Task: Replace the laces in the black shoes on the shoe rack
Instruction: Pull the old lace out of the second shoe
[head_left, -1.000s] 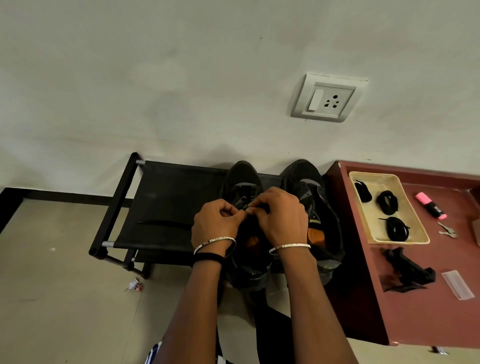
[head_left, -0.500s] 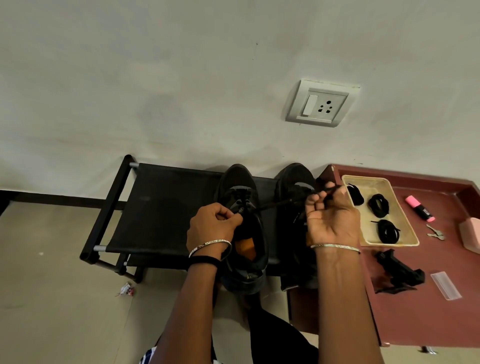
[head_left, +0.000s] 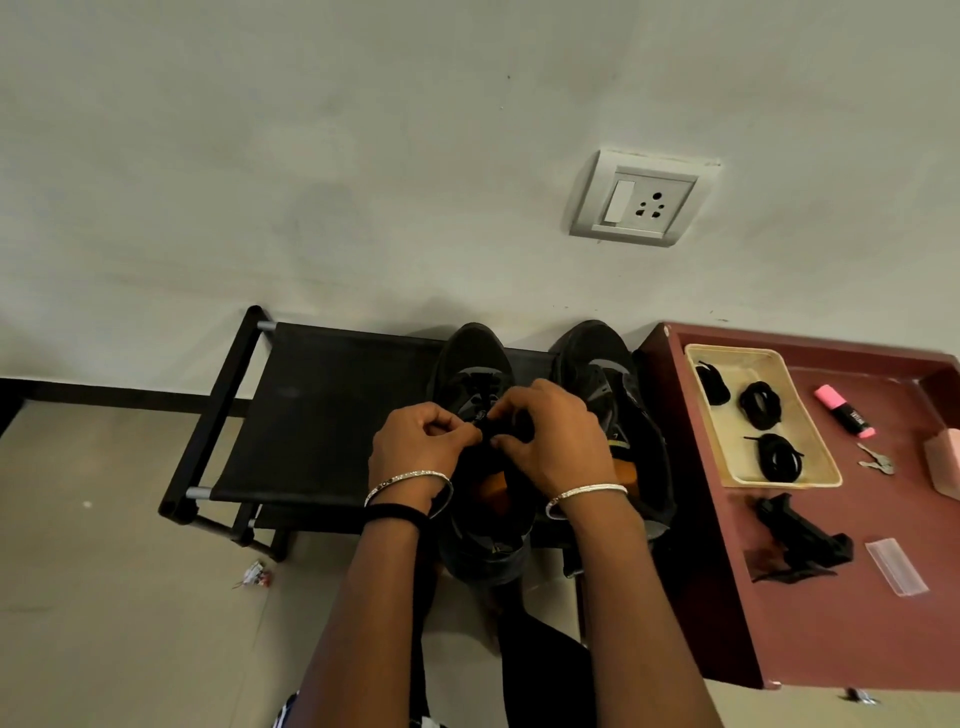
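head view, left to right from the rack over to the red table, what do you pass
rack → left shoe → right shoe → tray → highlighter → pink block

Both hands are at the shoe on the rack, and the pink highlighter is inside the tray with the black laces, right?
Not quite: in the head view the pink highlighter lies on the red table beside the tray, not inside it. The rest holds: left hand and right hand are at the shoe.
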